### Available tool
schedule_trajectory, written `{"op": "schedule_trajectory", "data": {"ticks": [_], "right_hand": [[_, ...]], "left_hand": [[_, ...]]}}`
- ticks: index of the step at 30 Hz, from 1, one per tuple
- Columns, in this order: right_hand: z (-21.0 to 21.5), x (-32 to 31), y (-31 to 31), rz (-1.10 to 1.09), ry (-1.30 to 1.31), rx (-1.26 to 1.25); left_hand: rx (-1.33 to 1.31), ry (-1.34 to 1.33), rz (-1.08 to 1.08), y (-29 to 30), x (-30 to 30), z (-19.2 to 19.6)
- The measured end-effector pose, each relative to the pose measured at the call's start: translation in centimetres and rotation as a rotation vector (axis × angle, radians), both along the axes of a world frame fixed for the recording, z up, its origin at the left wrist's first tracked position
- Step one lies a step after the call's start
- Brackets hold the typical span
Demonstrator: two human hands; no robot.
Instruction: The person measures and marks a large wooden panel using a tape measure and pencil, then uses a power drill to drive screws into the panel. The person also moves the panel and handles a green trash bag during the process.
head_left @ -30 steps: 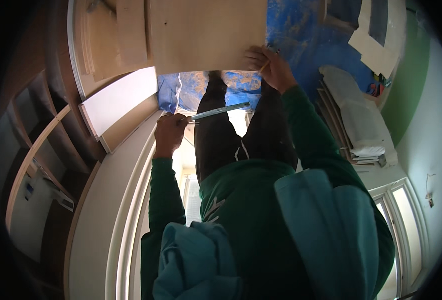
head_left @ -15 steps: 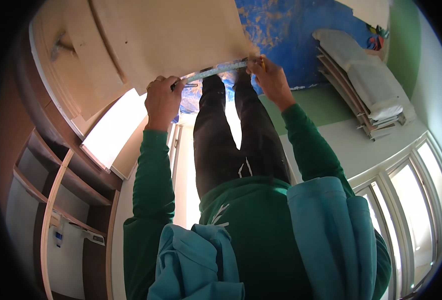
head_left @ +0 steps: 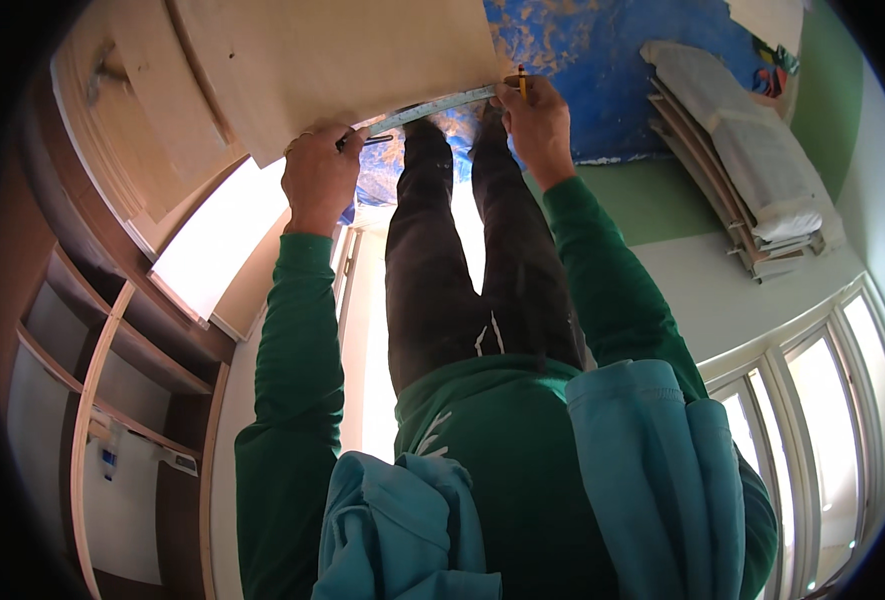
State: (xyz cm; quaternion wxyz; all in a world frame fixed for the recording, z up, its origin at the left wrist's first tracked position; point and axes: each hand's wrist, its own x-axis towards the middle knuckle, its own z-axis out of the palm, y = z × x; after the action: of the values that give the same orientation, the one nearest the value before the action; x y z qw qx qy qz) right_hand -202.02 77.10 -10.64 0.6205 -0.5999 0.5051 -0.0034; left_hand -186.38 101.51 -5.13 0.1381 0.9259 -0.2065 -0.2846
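A long, flat blue-grey ruler (head_left: 432,109) spans between my hands along the near edge of a large light-wood panel (head_left: 352,55). My left hand (head_left: 320,182) is closed on its left end. A thin dark stick (head_left: 377,139) juts from those same fingers; its kind cannot be made out. At the ruler's other end, my right hand (head_left: 540,128) pinches it near the panel's corner. A yellow pencil (head_left: 522,84) with a reddish tip stands up between the right fingers. Both palms are hidden from view.
Blue sheeting with brown smudges (head_left: 602,70) covers the floor beyond the panel. Wrapped boards (head_left: 737,140) are stacked at the right, before a green-and-white wall. Open shelving (head_left: 142,400) stands at the left, windows (head_left: 822,400) at the right. A teal cloth (head_left: 642,450) hangs over my front.
Both hands and the ruler have shifted slightly up in the picture, the left hand a little leftward too. The pencil now shows more clearly in my right fingers.
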Motion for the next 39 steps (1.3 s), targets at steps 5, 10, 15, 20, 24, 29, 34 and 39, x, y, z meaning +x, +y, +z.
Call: {"op": "schedule_trajectory", "data": {"ticks": [5, 10, 15, 20, 24, 29, 34, 39], "right_hand": [[-1.2, -0.4, 0.0, 0.097, -0.037, -0.078], [-0.1, 0.4, 0.4, -0.005, -0.008, 0.011], [0.6, 0.8, 0.5, -0.066, 0.022, 0.077], [0.9, 0.9, 0.9, -0.075, 0.038, 0.049], [1.0, 1.1, 0.9, -0.082, 0.034, 0.045], [1.2, 1.2, 0.5, -0.02, 0.079, 0.022], [2.1, 1.0, -0.4, 0.036, 0.148, -0.024], [6.8, 2.6, -1.8, -0.08, -0.065, 0.072]], "left_hand": [[0.092, 0.035, -0.022, 0.2, 0.6, 0.5], [0.23, -0.051, -0.076, -0.8, 0.6, 0.5], [0.205, 0.022, -0.027, -0.7, 0.9, 0.3], [0.225, -0.024, -0.055, -0.5, 1.1, 0.0], [0.232, -0.049, -0.06, -0.7, 0.9, 0.3], [0.245, -0.055, -0.081, -0.8, 1.1, -0.1], [0.246, -0.038, -0.068, -1.4, 1.2, 0.4], [0.248, -0.05, -0.07, -1.1, 1.2, -0.1]]}}
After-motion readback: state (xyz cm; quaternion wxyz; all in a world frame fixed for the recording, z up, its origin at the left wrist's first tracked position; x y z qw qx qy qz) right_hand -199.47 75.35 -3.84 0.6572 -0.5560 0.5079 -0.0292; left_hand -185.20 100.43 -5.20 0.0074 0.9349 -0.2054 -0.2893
